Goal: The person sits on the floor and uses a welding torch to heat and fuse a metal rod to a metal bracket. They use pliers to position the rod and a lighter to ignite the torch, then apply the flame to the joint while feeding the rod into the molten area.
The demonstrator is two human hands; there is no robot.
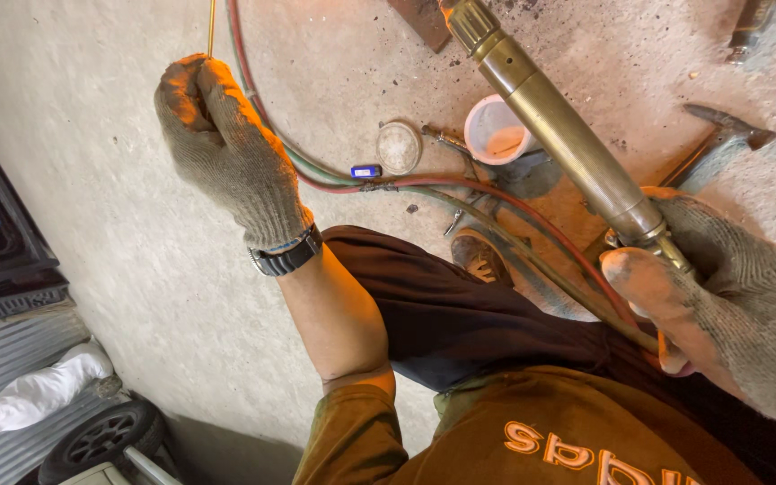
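Note:
My left hand (226, 153), in a dirty knitted glove with a dark watch at the wrist, is closed around a thin brass rod (211, 27) that runs up out of the top edge. My right hand (720, 296), gloved the same way, grips the base of a brass gas torch (554, 121) whose long barrel points up towards the top middle. A red hose and a green hose (460, 193) trail from the torch across the concrete floor. My knee and shoe (478, 256) show between the hands.
On the floor lie a white plastic cup (496, 130), a round clear lid (399, 146), a small blue lighter (365, 171), pliers (460, 180) and a hammer (720, 135). A dark panel, a white rag (42, 391) and a small wheel (101, 436) stand at the left.

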